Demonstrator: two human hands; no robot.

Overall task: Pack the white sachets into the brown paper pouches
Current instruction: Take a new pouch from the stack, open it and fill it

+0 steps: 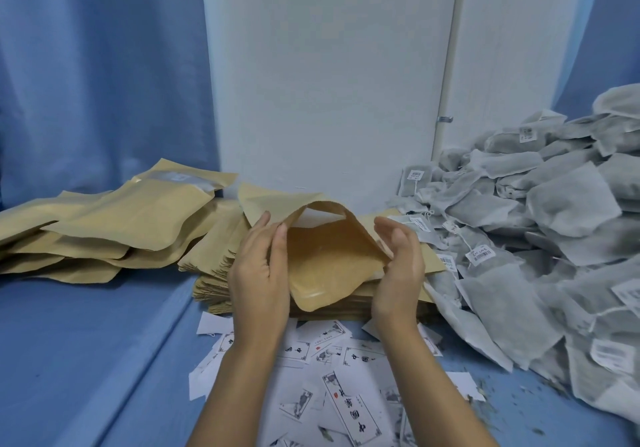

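Head view: on blue cloth [86, 342] before a white wall [329, 82] and blue curtain [86, 65], the left hand [258, 273] pinches an open pouch [329, 259] by its left edge, the right hand [398, 270] presses straight fingers [388, 230] against its right edge, above a pouch stack [214, 273], with sachets [554, 221] heaped right and printed slips [346, 394] nearest.

matt paper pouch [325, 259], fibrous mesh sachets [568, 204]
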